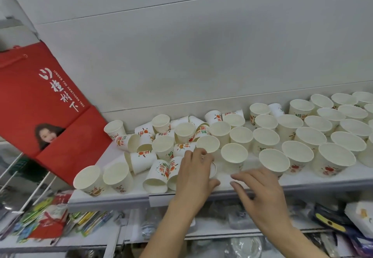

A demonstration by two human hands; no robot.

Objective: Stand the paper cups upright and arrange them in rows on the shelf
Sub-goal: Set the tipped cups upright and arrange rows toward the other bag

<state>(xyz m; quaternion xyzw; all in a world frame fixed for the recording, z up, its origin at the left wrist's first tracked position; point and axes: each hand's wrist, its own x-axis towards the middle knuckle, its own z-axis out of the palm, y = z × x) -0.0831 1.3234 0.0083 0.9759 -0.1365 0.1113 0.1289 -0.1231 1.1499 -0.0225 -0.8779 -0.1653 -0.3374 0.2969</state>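
Many white paper cups with fruit prints fill a white shelf (pixel 222 187). On the right, several upright cups (pixel 310 152) stand in rows. On the left, a jumble of tipped cups (pixel 141 161) lies on its sides among a few upright ones. My left hand (pixel 194 174) is wrapped around a cup (pixel 213 170) near the shelf's front edge, mostly hiding it. My right hand (pixel 256 187) hovers just to the right, fingers spread, holding nothing. An upright cup (pixel 234 156) stands just behind the gap between my hands.
A red paper bag (pixel 40 104) leans at the shelf's left end. The white back panel (pixel 201 56) rises behind the cups. Below are lower shelves with packets (pixel 50 219) and wrapped goods (pixel 333 223).
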